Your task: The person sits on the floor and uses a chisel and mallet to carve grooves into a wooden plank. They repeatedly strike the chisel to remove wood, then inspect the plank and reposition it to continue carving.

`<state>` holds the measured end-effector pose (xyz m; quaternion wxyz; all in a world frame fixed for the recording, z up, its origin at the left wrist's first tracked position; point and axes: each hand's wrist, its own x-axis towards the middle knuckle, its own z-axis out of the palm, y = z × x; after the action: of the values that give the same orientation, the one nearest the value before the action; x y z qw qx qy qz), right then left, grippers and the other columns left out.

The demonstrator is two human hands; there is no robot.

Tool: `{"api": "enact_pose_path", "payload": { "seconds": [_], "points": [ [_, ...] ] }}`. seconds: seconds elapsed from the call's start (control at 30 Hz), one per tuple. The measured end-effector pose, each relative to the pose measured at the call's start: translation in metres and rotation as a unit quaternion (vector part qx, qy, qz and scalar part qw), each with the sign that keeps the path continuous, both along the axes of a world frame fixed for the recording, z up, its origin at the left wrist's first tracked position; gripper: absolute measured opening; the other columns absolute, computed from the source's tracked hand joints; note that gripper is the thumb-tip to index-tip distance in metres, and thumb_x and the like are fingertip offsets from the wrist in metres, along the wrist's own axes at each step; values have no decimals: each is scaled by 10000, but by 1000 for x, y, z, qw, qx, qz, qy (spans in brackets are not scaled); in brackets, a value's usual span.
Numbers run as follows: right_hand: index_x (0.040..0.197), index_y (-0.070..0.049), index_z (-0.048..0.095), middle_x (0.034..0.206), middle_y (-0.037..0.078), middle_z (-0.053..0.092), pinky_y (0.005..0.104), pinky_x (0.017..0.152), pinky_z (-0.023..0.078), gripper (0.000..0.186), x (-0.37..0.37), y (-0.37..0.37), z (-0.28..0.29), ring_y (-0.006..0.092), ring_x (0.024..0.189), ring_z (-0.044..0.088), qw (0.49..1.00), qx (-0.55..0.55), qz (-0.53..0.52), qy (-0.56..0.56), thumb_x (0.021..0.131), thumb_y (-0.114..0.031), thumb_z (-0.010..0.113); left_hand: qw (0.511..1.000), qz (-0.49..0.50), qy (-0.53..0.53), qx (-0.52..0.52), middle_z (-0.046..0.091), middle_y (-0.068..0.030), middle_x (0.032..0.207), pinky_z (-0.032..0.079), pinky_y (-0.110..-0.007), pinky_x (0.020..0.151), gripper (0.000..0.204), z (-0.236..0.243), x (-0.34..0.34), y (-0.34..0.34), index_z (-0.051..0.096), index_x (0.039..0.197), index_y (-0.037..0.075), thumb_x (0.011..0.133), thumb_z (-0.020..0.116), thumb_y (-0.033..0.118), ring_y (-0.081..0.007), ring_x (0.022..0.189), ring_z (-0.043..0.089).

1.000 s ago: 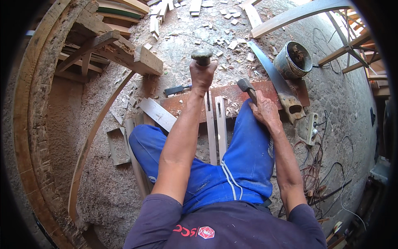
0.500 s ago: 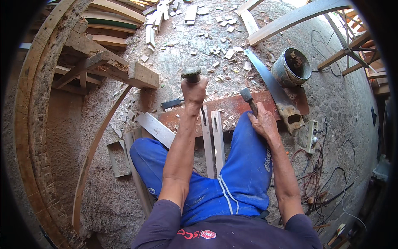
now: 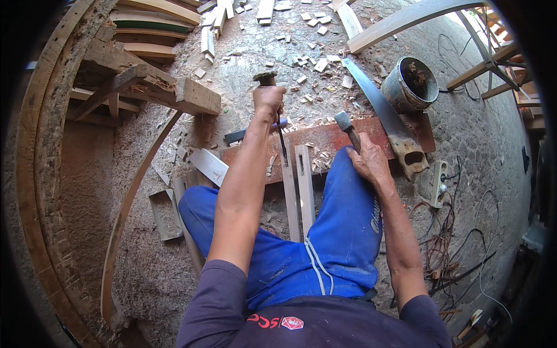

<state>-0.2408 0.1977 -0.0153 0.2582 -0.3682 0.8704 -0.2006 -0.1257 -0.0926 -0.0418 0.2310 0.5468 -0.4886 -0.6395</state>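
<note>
My left hand [image 3: 268, 101] is wrapped round the handle of a chisel [image 3: 281, 136], its battered butt showing above the fist. The blade slants down and its tip meets the slot in the left of two pale wooden strips [image 3: 290, 197]. Beside it lies the second strip [image 3: 304, 185], with a slot near its far end. Both run from a reddish-brown board [image 3: 333, 137] back between my knees. My right hand [image 3: 370, 159] grips a hammer [image 3: 344, 122] by its handle, resting by my right knee with the head raised, away from the chisel.
A handsaw [image 3: 383, 110] lies across the board's right side, near a bucket [image 3: 411, 84]. A dark tool [image 3: 235, 137] lies beyond my left forearm. Wood offcuts [image 3: 320, 65] litter the far floor. At right are a power strip [image 3: 439, 184] and tangled cables [image 3: 444, 243]; at left, a wooden beam [image 3: 197, 95].
My left hand has moved forward and the chisel's handle has tipped away from me, so more of its blade shows. My right hand and the hammer stay nearly in place.
</note>
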Motion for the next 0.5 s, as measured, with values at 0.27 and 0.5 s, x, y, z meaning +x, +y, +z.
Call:
{"api": "enact_pose_path", "payload": {
  "seconds": [0.27,0.5],
  "points": [
    [1130,-69,477,924,314,692,595,811,525,373,-3,10,-6,530,939,668,1000,-16,-14,17,934,-328,661,956,30,41,-288,556,-28,586,361,-328,370,203,-15,-4,28,581,686,80,806,744,79,-118,408,481],
    [1113,-58,470,910,307,696,611,787,525,374,-3,3,-2,521,909,677,1000,-21,-1,1,931,-318,669,995,-18,-71,62,479,5,565,336,-295,369,217,-10,-16,-20,539,709,107,852,693,55,-109,410,432]
  ]
}}
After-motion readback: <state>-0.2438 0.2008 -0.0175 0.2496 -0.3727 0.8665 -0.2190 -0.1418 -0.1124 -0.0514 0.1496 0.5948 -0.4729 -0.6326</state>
